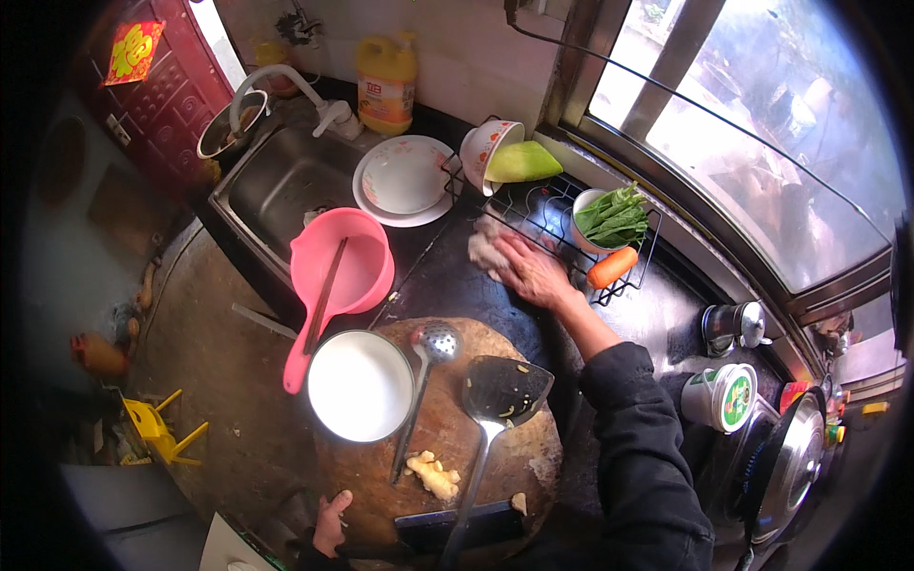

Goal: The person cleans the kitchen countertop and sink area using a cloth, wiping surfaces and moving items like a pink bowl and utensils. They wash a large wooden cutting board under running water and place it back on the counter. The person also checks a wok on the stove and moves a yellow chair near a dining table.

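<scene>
My right hand (pixel 534 270) presses a pale, crumpled cloth (pixel 487 246) onto the dark countertop (pixel 435 278), close to a black wire rack (pixel 525 207). On that rack are a tipped bowl (pixel 480 151) with a piece of green gourd or melon (pixel 525 162), a bowl of leafy greens (pixel 610 218) and a carrot (pixel 612 268). Low in the view, my left hand (pixel 331 521) is beside the round wooden chopping board (pixel 493 446); its fingers are mostly hidden. The board carries ginger (pixel 433 475), a slotted spoon (pixel 438 342), a wok spatula (pixel 505 389) and a dark-bladed cleaver (pixel 460 527).
A white enamel bowl (pixel 360 385) overlaps the board's left edge. Chopsticks lie in a pink plastic dipper (pixel 368 260) beside the steel sink (pixel 285 175). Stacked plates (pixel 403 175) and a detergent jug (pixel 386 86) stand behind. At right are a white tub (pixel 717 398) and a lidded wok (pixel 792 464).
</scene>
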The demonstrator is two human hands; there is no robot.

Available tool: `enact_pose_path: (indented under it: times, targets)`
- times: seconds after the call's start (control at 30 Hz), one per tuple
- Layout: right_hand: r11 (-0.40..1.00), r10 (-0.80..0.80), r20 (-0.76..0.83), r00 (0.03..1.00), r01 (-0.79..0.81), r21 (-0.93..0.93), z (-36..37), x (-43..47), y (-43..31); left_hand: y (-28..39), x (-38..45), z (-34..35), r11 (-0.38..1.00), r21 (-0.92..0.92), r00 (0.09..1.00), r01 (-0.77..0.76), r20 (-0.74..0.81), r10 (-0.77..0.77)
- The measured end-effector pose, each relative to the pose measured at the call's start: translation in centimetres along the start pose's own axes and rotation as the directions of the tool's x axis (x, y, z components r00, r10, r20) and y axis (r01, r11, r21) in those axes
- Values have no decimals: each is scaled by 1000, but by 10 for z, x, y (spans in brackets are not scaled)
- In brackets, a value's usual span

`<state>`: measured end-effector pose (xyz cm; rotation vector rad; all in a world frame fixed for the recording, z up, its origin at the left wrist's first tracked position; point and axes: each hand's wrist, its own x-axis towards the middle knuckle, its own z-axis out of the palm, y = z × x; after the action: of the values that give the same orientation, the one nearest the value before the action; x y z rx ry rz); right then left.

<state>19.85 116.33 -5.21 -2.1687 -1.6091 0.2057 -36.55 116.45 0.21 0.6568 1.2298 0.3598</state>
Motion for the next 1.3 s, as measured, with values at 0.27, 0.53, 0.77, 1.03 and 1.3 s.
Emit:
enact_pose_path:
  times: [0.27,0.53,0.77,1.03,1.3]
  targets:
    - [933,-195,-164,967,235,272,-4,9,-28,4,-4,4,1000,-18,1000,-24,14,24]
    - [979,-185,200,962,199,-49,0,-2,-48,-4,2,-8,997,31,997,-74,10,74]
    - [858,216,-30,976,-175,483,-21,-102,3,-14,13,-19,999,22,998,-32,51,31]
    - [861,456,-266,849,-497,-110,31,23,-37,0,1,-2,998,-19,997,-56,60,57]
    - [927,315,-166,935,-340,-160,27,68,-46,-3,-3,-2,999,-9,999,-35,21,35]
